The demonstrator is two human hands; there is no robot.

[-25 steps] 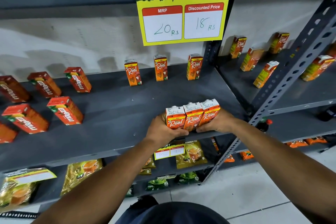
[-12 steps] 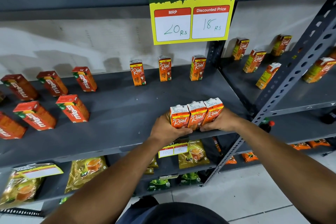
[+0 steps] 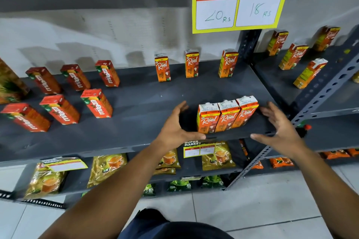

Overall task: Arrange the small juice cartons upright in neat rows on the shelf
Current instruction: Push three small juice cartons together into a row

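Three orange "Real" juice cartons point(image 3: 226, 115) stand upright, side by side and touching, near the front edge of the dark grey shelf point(image 3: 136, 106). My left hand point(image 3: 177, 126) is open just left of them, fingers spread, not touching. My right hand point(image 3: 279, 124) is open just right of them, also apart from the cartons. At the back of the same shelf three more "Real" cartons point(image 3: 191, 64) stand upright, spaced apart in a row.
Several red "Maaza" cartons point(image 3: 97, 103) stand in two rows on the shelf's left half. More "Real" cartons point(image 3: 293, 56) stand on the neighbouring shelf at the right, past a perforated metal upright point(image 3: 318, 99). A yellow price sign point(image 3: 240, 6) hangs above. Tea packets point(image 3: 106, 167) lie on the lower shelves.
Both hands have let go of the three front cartons and pulled outward to either side. The cartons now stand alone on the shelf. The camera has moved closer and tilted down.
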